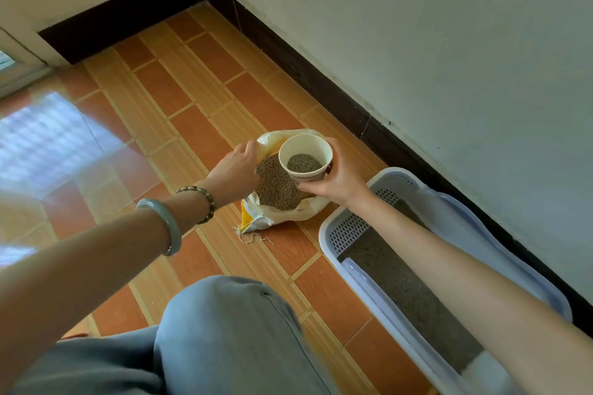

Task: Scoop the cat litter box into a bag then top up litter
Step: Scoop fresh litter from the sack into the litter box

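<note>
A white and yellow litter sack (282, 212) lies open on the tiled floor, full of grey-brown granules (277, 189). My left hand (236, 167) grips the sack's left rim and holds the mouth open. My right hand (333, 179) holds a white paper cup (305, 157) upright just above the sack, with a little litter in its bottom. The pale blue litter box (362, 279) stands to the right along the wall, its slotted end toward the sack, with grey litter (407, 295) inside. My right forearm crosses over part of it.
A dark skirting board (321, 70) runs along the white wall behind the sack and box. My knee in grey-blue trousers (224, 330) is at the bottom centre. Open orange floor tiles (179, 99) stretch to the left and far side.
</note>
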A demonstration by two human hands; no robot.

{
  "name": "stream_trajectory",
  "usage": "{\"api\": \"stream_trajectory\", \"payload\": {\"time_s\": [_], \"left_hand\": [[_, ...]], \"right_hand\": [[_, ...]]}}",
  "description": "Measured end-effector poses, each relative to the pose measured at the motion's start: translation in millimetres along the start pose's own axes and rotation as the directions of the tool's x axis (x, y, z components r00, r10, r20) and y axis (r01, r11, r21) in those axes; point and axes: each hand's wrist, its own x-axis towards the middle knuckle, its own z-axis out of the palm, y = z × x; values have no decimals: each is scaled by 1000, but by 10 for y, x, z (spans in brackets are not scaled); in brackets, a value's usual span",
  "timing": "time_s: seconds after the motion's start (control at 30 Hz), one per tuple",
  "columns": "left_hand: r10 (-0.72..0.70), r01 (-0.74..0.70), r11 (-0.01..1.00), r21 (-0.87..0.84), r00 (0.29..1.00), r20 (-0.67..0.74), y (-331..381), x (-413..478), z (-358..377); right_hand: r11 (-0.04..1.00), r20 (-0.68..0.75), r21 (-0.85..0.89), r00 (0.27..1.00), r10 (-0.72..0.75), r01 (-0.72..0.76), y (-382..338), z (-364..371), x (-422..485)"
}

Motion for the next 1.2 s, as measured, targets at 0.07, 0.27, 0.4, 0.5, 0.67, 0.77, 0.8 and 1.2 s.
{"api": "stream_trajectory", "payload": {"time_s": [0.07, 0.27, 0.4, 0.5, 0.67, 0.77, 0.8, 1.2], "left_hand": [[8, -7, 1000, 10, 1000, -13, 10, 12, 27], [-20, 20, 1000, -12, 997, -80, 41, 161, 105], [52, -48, 998, 26, 984, -169, 59, 337, 91], [147, -134, 988, 80, 970, -196, 211, 466, 108], [207, -181, 975, 130, 953, -224, 340, 533, 173], [236, -210, 969, 129, 941, -244, 328, 570, 185], [251, -223, 965, 136, 935, -249, 334, 580, 193], [442, -407, 896, 180, 859, -259, 486, 635, 260]], "right_hand": [[1000, -6, 2, 1000, 2, -2, -76, -102, -73], [995, -95, 21, 991, 95, -94, -73, -553, -554], [975, -212, -5, 953, 217, -223, 132, -866, -1049], [934, -273, -46, 904, 329, -354, 343, -992, -1419], [827, -321, -123, 811, 489, -548, 490, -1093, -1783], [783, -349, -202, 790, 504, -589, 573, -1146, -1876], [773, -356, -215, 785, 508, -597, 588, -1150, -1892], [592, -308, -514, 778, 547, -620, 634, -1153, -1950]]}}
